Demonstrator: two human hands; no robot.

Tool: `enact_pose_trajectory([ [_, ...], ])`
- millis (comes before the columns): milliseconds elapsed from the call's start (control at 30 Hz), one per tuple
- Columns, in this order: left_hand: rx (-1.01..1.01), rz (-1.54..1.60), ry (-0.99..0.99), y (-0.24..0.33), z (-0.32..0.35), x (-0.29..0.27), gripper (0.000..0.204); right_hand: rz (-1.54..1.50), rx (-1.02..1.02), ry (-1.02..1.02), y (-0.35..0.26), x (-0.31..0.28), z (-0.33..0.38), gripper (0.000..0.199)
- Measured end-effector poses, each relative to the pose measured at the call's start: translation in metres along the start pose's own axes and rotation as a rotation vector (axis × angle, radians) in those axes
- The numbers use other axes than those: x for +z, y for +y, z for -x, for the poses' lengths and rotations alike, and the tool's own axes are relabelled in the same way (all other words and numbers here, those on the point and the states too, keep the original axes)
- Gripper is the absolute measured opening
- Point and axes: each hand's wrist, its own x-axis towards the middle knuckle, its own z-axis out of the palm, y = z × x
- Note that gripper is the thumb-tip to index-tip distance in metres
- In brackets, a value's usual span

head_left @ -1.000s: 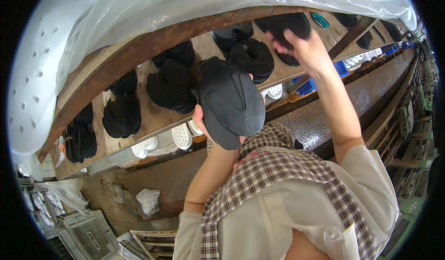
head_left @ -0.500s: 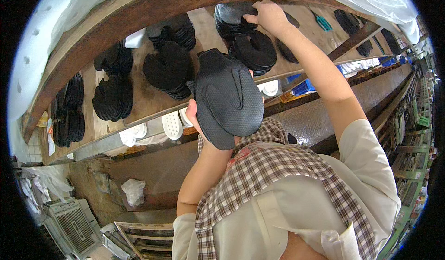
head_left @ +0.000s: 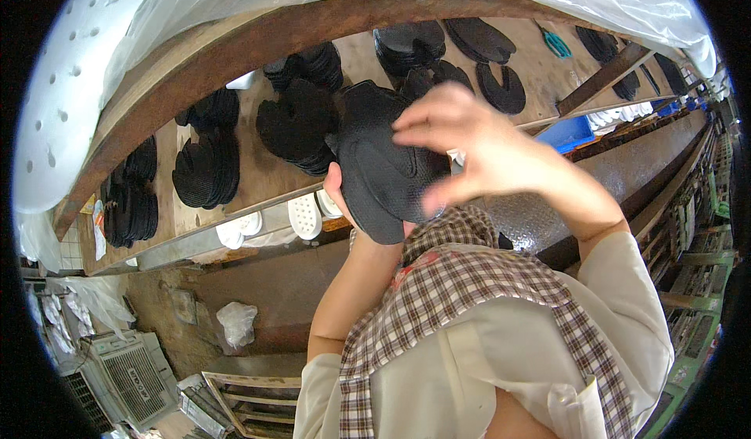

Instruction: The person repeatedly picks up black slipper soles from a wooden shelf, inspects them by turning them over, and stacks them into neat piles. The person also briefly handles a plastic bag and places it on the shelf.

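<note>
Left hand point(head_left: 344, 193): mostly hidden, grips black mesh pieces point(head_left: 383, 169) from behind.
Right hand point(head_left: 461, 146): blurred, fingers spread, empty, over the pieces.
Shelf point(head_left: 266, 177): black stacks.

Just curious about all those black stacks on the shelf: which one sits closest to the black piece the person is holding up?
The stack right beside the held piece, on its left; it looks to touch the piece's edge, while the other stacks lie farther along the shelf.

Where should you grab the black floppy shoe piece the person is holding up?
Probably by the rim. The black shoe piece is thin, wide and curved, and the left hand grips its lower edge from behind. The right hand, fingers spread, is at its right edge, so pinching that free edge from the right looks best.
</note>
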Motion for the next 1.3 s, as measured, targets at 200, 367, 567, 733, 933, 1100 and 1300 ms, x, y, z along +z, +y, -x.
enact_pose_trajectory([
  [200, -0.031, -0.178, 0.032, -0.008, 0.002, -0.003, 0.079, 0.046, -0.019, -0.022, -0.026, 0.016, 0.022, 0.065],
  [367, -0.016, -0.174, 0.116, -0.012, 0.005, -0.001, 0.078, -0.231, 0.057, 0.033, -0.022, 0.003, 0.026, 0.055],
  [567, -0.049, -0.077, 0.082, -0.006, 0.014, 0.004, 0.088, 0.139, 0.171, 0.159, 0.055, -0.030, 0.036, 0.058],
  [733, -0.058, -0.157, 0.059, -0.006, 0.013, 0.008, 0.089, 0.011, 0.319, -0.116, 0.096, 0.004, 0.041, 0.068],
  [933, -0.061, -0.217, -0.025, -0.006, 0.012, 0.007, 0.082, 0.047, 0.246, 0.179, 0.043, -0.016, 0.029, 0.073],
  [1100, 0.041, -0.249, 0.191, 0.000, 0.012, 0.001, 0.073, -0.104, 0.306, -0.019, -0.030, 0.013, 0.022, 0.084],
  [1300, -0.015, -0.306, 0.146, -0.001, 0.009, 0.004, 0.073, -0.256, 0.469, 0.010, -0.025, 0.010, 0.025, 0.079],
])
